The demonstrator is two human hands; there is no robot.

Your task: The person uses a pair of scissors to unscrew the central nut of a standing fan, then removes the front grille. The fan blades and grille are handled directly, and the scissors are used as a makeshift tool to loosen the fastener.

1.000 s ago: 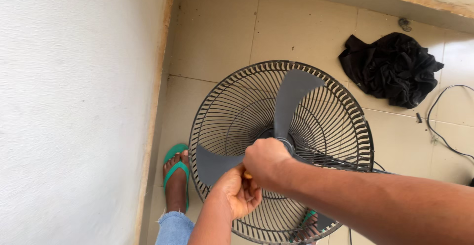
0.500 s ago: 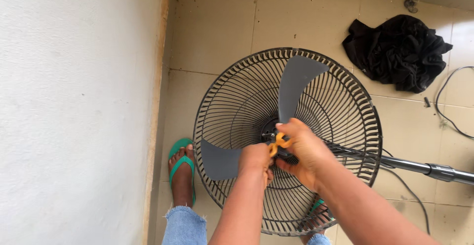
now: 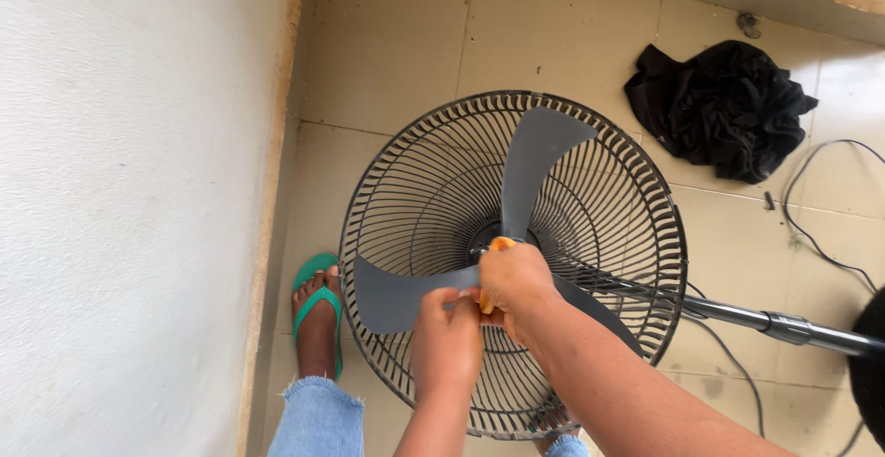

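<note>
A standing fan lies tilted over the tiled floor, its round black wire guard (image 3: 387,181) facing me with the front cover off. Grey fan blades (image 3: 535,158) sit on the hub. My right hand (image 3: 518,284) is closed over the hub, around a small orange piece (image 3: 499,244) that peeks out above my fingers. Just below and to the left, my left hand (image 3: 445,337) presses against the hub and touches the base of the left blade (image 3: 396,296). The hub itself is hidden under both hands.
A white wall (image 3: 129,190) runs along the left. My foot in a green flip-flop (image 3: 318,314) stands beside the guard. The fan's metal pole (image 3: 784,326) extends right. A crumpled black cloth (image 3: 724,107) and a thin cable (image 3: 811,227) lie on the tiles.
The view has shifted down and right slightly. Both hands stay at the hub; my right hand has closed further over the orange piece, covering most of it.
</note>
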